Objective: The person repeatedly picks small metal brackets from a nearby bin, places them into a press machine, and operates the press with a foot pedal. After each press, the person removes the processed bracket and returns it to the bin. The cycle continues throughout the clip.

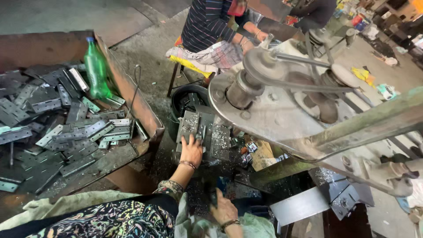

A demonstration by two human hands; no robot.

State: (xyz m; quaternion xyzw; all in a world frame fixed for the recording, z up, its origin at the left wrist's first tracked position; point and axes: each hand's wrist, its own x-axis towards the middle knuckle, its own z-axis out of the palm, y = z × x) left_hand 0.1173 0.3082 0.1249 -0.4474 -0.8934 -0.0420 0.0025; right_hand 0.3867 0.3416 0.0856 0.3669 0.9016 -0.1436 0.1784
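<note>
I see my left hand [192, 150] lying flat, fingers spread, on a grey metal plate [188, 125] that sits on the bed of the press [219, 141], near the middle of the view. The hand presses down on the plate rather than gripping it; metal shavings [219, 142] cover the bed around the fingers. A bangle [187, 164] circles that wrist. My right hand [223, 208] is down at 6 o'clock, close to my lap, curled around something dark; I cannot tell what it is.

At 9 o'clock from the plate stands a rusty tray [132, 94] heaped with flat metal hinges [75, 132], and a green plastic bottle [95, 68] lies among them toward 10 o'clock. A black bucket [183, 99] sits just behind the press bed at 12 o'clock. At 2 o'clock the big flywheel [273, 110] of the machine fills the view, with a belt [304, 70] running over its pulley. Farther off at 12 o'clock another person in a striped top [205, 24] sits on a stool [187, 72].
</note>
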